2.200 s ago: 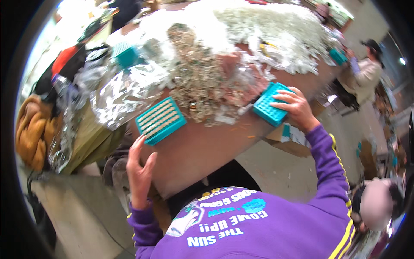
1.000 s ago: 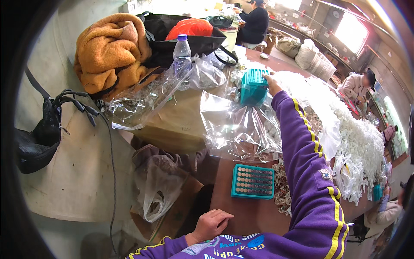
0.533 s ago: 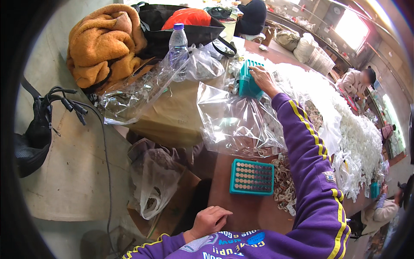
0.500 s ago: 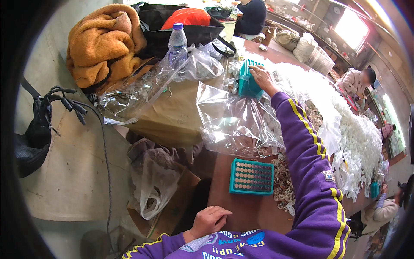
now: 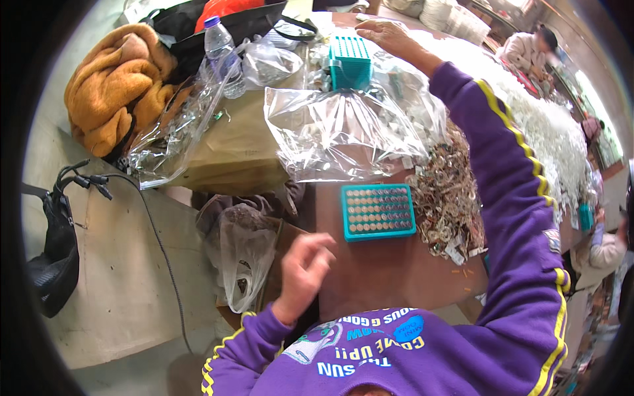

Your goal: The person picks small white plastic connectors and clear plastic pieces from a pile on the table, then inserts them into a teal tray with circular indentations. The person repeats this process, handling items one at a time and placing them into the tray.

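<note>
Nearest, left hand (image 5: 305,267) raised at the near edge of the brown tabletop (image 5: 389,274), fingers loosely curled and spread, gripping nothing, just left of and nearer than a teal tray (image 5: 377,211) filled with rows of small round metal pieces. To the tray's right, touching its edge, a heap of pale metal scraps (image 5: 452,191). Below the tabletop on the left, a crumpled clear plastic bag (image 5: 243,254) on a cardboard box. Just beyond the tray, a large clear plastic sheet (image 5: 343,132) spread flat. Farther on, a second teal tray (image 5: 350,61) standing at the sheet's far end. Farthest, right hand (image 5: 386,33) stretched out past that second tray, fingers open and flat, holding nothing, just right of its top. Far left, a water bottle (image 5: 220,56) and an orange fleece (image 5: 115,89).
</note>
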A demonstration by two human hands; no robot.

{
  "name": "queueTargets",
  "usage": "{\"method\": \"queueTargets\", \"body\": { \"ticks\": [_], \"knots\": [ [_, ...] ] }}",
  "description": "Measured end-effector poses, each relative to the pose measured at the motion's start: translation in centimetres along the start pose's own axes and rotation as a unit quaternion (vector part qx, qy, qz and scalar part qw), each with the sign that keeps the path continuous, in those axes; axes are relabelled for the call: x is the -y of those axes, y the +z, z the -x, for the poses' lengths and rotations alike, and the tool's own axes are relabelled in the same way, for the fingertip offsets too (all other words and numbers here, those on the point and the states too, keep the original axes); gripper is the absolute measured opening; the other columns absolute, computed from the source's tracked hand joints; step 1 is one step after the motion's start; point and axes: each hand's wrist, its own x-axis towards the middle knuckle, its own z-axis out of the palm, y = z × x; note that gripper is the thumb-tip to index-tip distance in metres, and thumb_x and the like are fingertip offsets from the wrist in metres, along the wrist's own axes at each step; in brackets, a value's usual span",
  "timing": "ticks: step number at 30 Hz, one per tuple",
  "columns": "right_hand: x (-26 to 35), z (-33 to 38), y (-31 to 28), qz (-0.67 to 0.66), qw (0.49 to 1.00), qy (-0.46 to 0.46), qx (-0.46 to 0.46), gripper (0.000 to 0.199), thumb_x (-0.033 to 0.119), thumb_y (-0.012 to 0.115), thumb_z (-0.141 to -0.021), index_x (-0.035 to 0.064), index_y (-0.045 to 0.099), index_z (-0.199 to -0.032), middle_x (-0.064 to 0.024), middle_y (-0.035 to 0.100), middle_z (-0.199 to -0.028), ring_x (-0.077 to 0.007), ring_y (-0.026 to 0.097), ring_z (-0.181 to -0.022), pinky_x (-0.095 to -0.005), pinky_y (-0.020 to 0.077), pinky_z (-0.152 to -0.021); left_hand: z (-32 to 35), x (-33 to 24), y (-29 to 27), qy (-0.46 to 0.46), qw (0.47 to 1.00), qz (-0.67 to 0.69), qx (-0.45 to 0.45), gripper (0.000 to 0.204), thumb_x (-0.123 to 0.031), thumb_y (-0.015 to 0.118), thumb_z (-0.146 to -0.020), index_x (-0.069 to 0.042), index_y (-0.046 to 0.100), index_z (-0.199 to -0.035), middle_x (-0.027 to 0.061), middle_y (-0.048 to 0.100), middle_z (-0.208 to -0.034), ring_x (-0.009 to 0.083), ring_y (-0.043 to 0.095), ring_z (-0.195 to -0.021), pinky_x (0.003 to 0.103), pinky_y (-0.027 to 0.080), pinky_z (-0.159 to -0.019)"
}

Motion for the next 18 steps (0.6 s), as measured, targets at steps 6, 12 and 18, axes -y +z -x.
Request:
{"method": "queueTargets", "body": {
  "ticks": [6,12,18],
  "knots": [
    [12.8,12.9,-6.6,-0.204,0.961,-0.127,0.137,0.026,0.021,0.055,-0.098,0.0051,0.067,-0.116,-0.0122,0.070,-0.101,-0.0238,0.066,-0.089,-0.0346,0.0513,-0.082,-6.7,-3.0,-0.8,0.276,0.921,-0.274,0.012,0.030,0.003,0.056,-0.087,0.004,0.061,-0.117,0.0156,0.063,-0.113,0.0233,0.064,-0.100,0.032,0.050,-0.089],
    [17.3,19.3,0.2,-0.229,0.966,-0.014,0.115,0.029,0.005,0.050,-0.095,-0.0008,0.054,-0.123,-0.0218,0.062,-0.111,-0.0350,0.060,-0.105,-0.0403,0.0481,-0.091,-13.5,-3.0,3.7,0.293,0.876,-0.382,0.023,0.035,-0.006,0.048,-0.089,0.005,0.058,-0.121,0.0275,0.060,-0.121,0.0430,0.059,-0.109,0.045,0.048,-0.093],
    [12.6,13.9,6.6,-0.015,0.985,0.115,0.124,0.036,0.011,0.057,-0.085,0.0019,0.057,-0.120,-0.0209,0.062,-0.114,-0.0344,0.061,-0.105,-0.0400,0.0491,-0.084,-22.7,-2.2,4.2,0.077,0.902,-0.423,0.026,0.038,-0.009,0.047,-0.087,0.004,0.059,-0.121,0.0291,0.061,-0.117,0.0423,0.059,-0.109,0.046,0.048,-0.093]
  ]
}}
